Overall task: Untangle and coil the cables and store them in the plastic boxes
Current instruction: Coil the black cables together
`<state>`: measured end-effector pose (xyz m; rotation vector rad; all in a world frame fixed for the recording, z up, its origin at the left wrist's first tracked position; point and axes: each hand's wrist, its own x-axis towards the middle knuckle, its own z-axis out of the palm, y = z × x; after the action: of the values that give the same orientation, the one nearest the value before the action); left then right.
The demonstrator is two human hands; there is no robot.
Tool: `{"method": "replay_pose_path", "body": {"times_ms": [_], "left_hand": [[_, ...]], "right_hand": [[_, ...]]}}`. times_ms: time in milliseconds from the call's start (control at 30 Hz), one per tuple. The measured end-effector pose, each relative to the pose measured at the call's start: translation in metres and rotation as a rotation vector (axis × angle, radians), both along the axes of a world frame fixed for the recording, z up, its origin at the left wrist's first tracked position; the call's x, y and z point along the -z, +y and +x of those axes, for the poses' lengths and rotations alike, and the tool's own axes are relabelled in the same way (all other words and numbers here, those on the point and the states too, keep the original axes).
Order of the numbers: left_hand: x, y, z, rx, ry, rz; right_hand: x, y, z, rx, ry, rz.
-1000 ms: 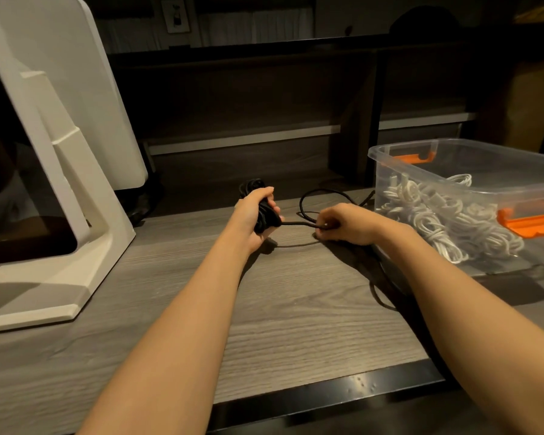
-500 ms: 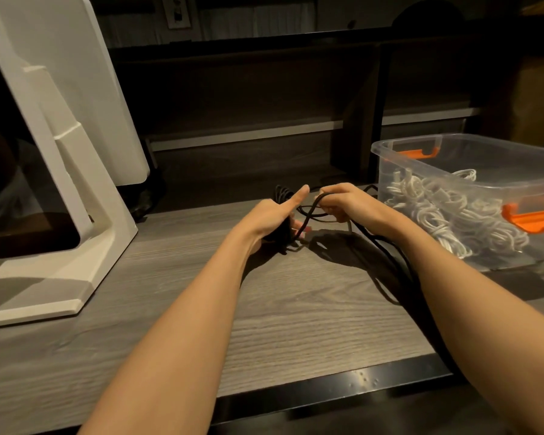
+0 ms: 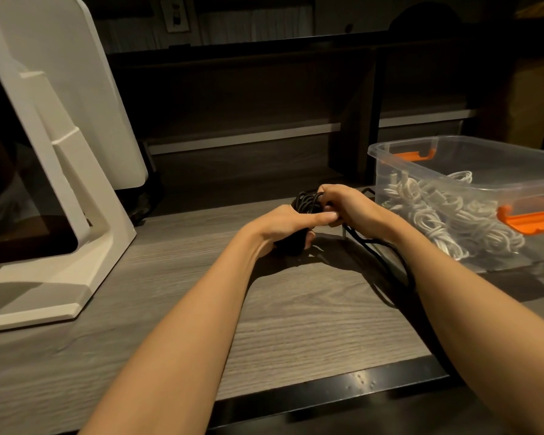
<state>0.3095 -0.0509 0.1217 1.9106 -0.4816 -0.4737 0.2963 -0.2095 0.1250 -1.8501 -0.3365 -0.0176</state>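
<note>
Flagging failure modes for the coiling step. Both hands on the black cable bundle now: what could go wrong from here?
1. The loose tail of the black cable runs under the right forearm, so it might snag while winding.
2. The left hand and right hand crowd the bundle; loops could slip off.
3. The plastic box already holds many white cables, so cables may tangle inside.
</note>
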Motion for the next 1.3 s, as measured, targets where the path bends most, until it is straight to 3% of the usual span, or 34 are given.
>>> {"method": "replay_pose_path", "body": {"times_ms": [133, 200, 333, 500, 633, 867, 967, 1067, 1300], "left_hand": [[0.004, -0.002, 0.001, -0.049, 0.113, -0.215], [0.006, -0.001, 0.002, -0.154, 0.128, -0.263], [0.006, 0.006, 0.005, -0.383, 0.254, -0.460], [0.008, 0.005, -0.002, -0.278, 0.328, -0.599], [0.006, 0.002, -0.007, -0.209, 0.318, -0.704], [0.005, 0.001, 0.002, -0.444, 0.422, -0.918], [0.006, 0.004, 0.006, -0.516, 0.384, -0.890], [0.007, 0.005, 0.010, -0.591, 0.214, -0.790], [0.013, 0.015, 0.015, -0.800, 0.027, -0.624]], "right_hand": [[-0.002, -0.006, 0.003, -0.060, 0.039, 0.219], [-0.002, -0.011, 0.003, -0.053, 0.058, 0.221], [0.001, -0.015, 0.002, -0.038, 0.066, -0.156], [0.001, -0.010, 0.001, 0.011, 0.033, -0.484], [0.002, -0.009, -0.002, 0.023, 0.034, -0.452], [-0.003, -0.010, -0.004, -0.114, 0.174, -0.549], [-0.006, -0.012, -0.006, -0.161, 0.253, -0.532], [-0.011, -0.012, -0.010, -0.162, 0.324, -0.607], [-0.023, -0.011, -0.023, -0.391, 0.466, -0.591]]}}
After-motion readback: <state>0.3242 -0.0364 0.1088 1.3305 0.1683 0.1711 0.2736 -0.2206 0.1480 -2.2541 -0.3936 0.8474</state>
